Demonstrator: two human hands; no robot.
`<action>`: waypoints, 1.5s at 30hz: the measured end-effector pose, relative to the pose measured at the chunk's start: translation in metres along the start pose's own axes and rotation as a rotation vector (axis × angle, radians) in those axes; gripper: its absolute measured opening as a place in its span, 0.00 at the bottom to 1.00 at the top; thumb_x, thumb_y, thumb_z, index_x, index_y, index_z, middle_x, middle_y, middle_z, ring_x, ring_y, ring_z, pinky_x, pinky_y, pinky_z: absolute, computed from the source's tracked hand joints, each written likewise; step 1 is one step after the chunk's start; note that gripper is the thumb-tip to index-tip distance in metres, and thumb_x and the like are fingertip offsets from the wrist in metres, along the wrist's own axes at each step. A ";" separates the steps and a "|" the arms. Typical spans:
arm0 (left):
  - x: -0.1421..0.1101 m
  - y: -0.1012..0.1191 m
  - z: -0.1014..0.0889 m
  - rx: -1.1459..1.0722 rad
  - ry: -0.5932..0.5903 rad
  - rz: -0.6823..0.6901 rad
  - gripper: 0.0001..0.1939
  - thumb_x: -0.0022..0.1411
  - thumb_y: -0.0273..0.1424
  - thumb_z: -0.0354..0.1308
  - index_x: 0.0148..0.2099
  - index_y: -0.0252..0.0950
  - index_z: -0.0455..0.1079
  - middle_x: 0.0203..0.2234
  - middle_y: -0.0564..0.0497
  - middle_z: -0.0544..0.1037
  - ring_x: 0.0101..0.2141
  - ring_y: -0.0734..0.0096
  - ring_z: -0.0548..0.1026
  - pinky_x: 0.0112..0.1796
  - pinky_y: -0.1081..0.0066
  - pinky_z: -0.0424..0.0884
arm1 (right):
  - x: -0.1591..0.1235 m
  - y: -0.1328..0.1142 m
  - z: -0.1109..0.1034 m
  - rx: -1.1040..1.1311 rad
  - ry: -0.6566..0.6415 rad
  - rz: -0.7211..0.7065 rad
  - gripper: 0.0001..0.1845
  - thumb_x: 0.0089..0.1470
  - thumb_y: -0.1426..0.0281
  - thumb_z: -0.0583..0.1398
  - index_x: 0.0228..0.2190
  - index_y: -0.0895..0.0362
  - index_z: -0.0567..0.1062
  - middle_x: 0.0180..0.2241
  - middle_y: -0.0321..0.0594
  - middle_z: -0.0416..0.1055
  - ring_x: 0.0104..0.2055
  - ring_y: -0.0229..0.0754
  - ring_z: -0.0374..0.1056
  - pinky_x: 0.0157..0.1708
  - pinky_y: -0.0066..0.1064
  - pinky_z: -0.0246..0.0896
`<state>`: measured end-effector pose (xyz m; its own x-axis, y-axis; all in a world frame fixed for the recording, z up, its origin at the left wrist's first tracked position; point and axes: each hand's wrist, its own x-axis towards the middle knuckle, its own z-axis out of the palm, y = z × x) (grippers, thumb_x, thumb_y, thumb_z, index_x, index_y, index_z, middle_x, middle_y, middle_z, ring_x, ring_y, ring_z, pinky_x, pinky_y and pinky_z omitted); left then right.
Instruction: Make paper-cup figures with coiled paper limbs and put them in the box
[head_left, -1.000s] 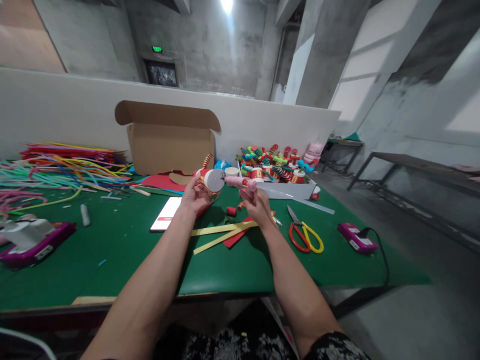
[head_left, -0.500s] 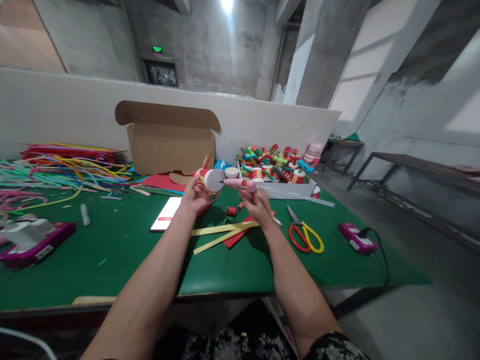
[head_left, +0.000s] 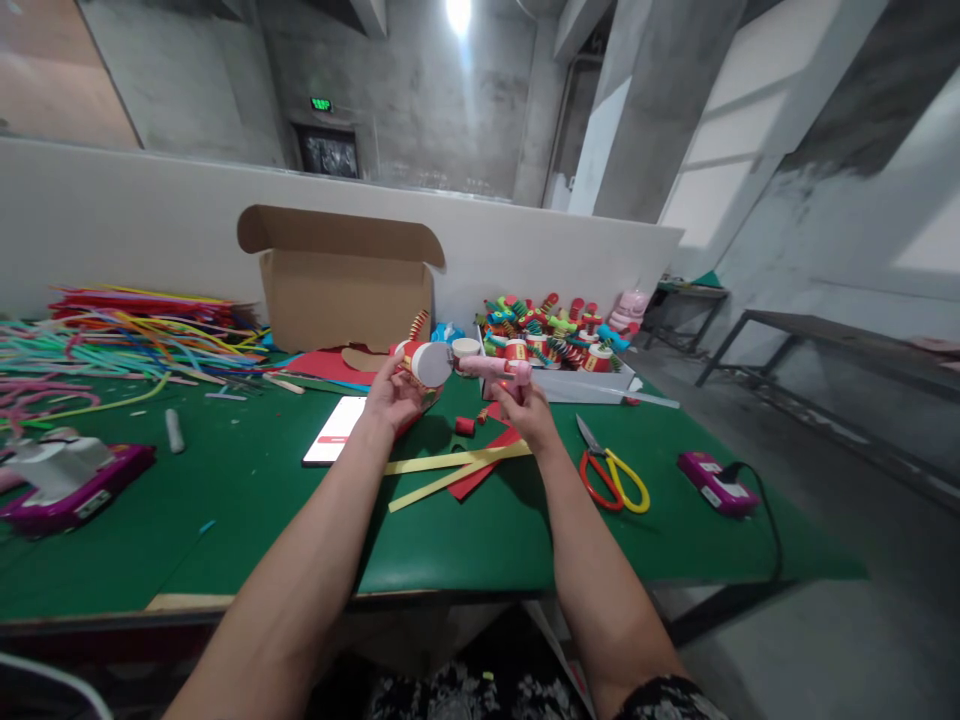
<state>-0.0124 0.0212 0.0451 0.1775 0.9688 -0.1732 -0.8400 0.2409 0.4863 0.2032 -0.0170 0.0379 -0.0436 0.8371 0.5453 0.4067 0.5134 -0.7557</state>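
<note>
My left hand (head_left: 395, 400) is closed around a red-and-white paper cup figure (head_left: 430, 364). The cup lies on its side in the air, its round white base facing right, and a striped folded-paper limb sticks up behind it. In my right hand (head_left: 534, 415) is a pink glue gun (head_left: 491, 369), its dark nozzle pointing left, close to the cup's base; I cannot tell whether they touch. Below on the green table lie yellow paper strips (head_left: 450, 462), a red paper piece (head_left: 471, 484) and a small red roll (head_left: 464, 426).
Scissors (head_left: 609, 470) lie right of my right hand. A white box (head_left: 577, 386) of similar colourful figures stands behind. A phone (head_left: 334, 430), an open cardboard box (head_left: 345, 300), pipe cleaners (head_left: 142, 335) and purple power strips (head_left: 716, 484) occupy the table (head_left: 465, 560).
The glue gun has drawn back slightly to the right from the cup's base. My left hand keeps the cup nearly where it was. The view has shifted slightly.
</note>
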 end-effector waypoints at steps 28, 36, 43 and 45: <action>-0.001 -0.002 0.003 -0.012 0.025 0.010 0.09 0.61 0.35 0.57 0.32 0.35 0.70 0.19 0.49 0.78 0.24 0.62 0.79 0.33 0.59 0.79 | 0.000 0.000 0.006 -0.042 -0.066 0.056 0.21 0.53 0.52 0.54 0.22 0.55 0.70 0.15 0.33 0.62 0.25 0.40 0.66 0.27 0.28 0.61; -0.002 -0.001 0.004 -0.079 0.073 0.009 0.08 0.59 0.34 0.60 0.29 0.37 0.69 0.12 0.55 0.72 0.22 0.65 0.78 0.37 0.57 0.79 | 0.001 0.003 0.006 -0.079 -0.050 0.026 0.20 0.53 0.53 0.54 0.24 0.56 0.72 0.17 0.34 0.65 0.26 0.40 0.67 0.29 0.28 0.62; 0.001 -0.001 0.002 -0.023 0.041 -0.005 0.08 0.58 0.36 0.60 0.36 0.38 0.72 0.22 0.50 0.79 0.27 0.61 0.80 0.37 0.57 0.79 | 0.000 0.006 0.007 -0.077 -0.027 0.024 0.19 0.55 0.53 0.54 0.30 0.56 0.73 0.18 0.34 0.66 0.26 0.41 0.67 0.28 0.29 0.62; 0.000 -0.002 0.003 -0.018 0.026 0.005 0.07 0.59 0.36 0.60 0.35 0.38 0.71 0.22 0.50 0.79 0.27 0.62 0.80 0.37 0.57 0.79 | -0.001 0.005 0.008 -0.068 -0.021 0.018 0.18 0.55 0.54 0.54 0.31 0.56 0.72 0.19 0.35 0.67 0.26 0.41 0.67 0.29 0.29 0.62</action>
<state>-0.0098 0.0206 0.0465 0.1603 0.9680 -0.1931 -0.8498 0.2348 0.4719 0.1983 -0.0135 0.0312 -0.0546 0.8505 0.5231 0.4686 0.4844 -0.7388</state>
